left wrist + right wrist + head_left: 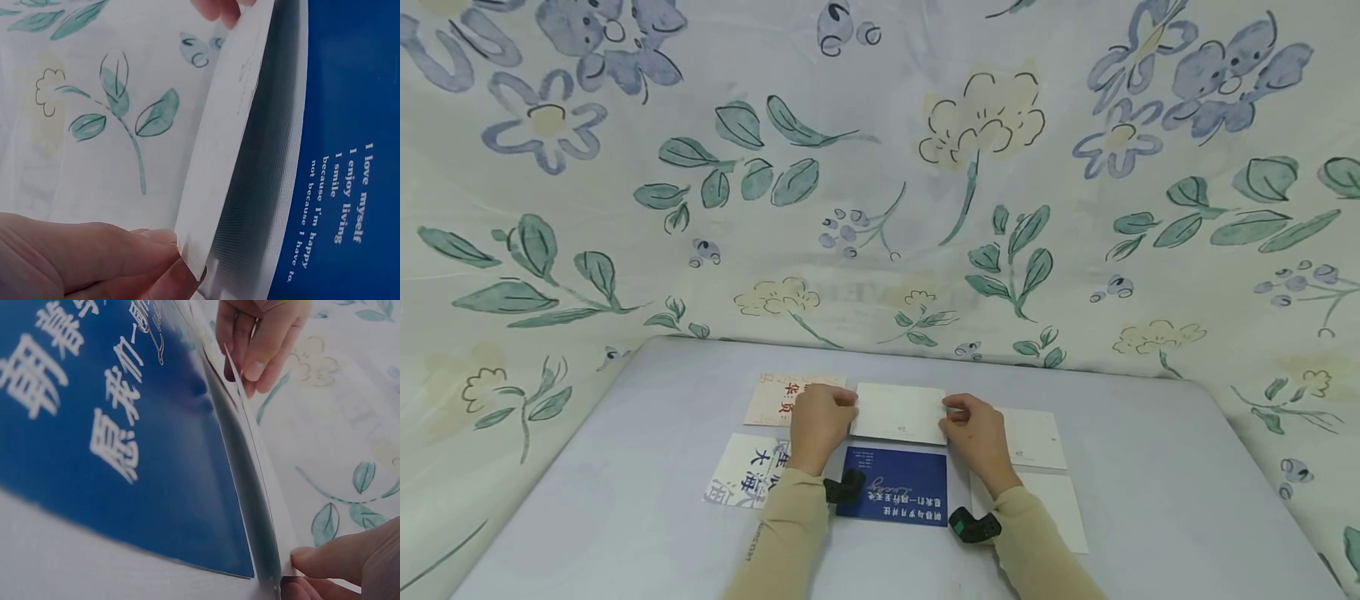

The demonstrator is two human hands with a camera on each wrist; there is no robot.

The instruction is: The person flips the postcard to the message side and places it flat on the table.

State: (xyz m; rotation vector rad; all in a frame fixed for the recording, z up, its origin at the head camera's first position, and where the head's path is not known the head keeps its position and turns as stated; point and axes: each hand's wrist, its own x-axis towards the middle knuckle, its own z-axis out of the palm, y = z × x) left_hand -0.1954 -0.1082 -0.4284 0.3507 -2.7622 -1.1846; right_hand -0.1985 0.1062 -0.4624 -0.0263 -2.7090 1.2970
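Note:
A white postcard (898, 408) is held by its two short ends, raised off the table beyond a blue card. My left hand (818, 427) pinches its left end between thumb and fingers, and my right hand (981, 429) pinches the right end. Seen from the left wrist, the postcard (226, 144) is tilted, with a shadowed gap between it and the table. The blue card (892, 492) lies flat just in front, printed with white Chinese characters; English lines show on it in the left wrist view.
On the left lie a cream card with red characters (763, 404) and a white card with blue characters (741, 462), both partly behind my left hand and arm. Two white cards, one farther back (1033, 442) and one nearer (1060, 508), lie right. A flowered cloth (880, 275) hangs behind the table (647, 442).

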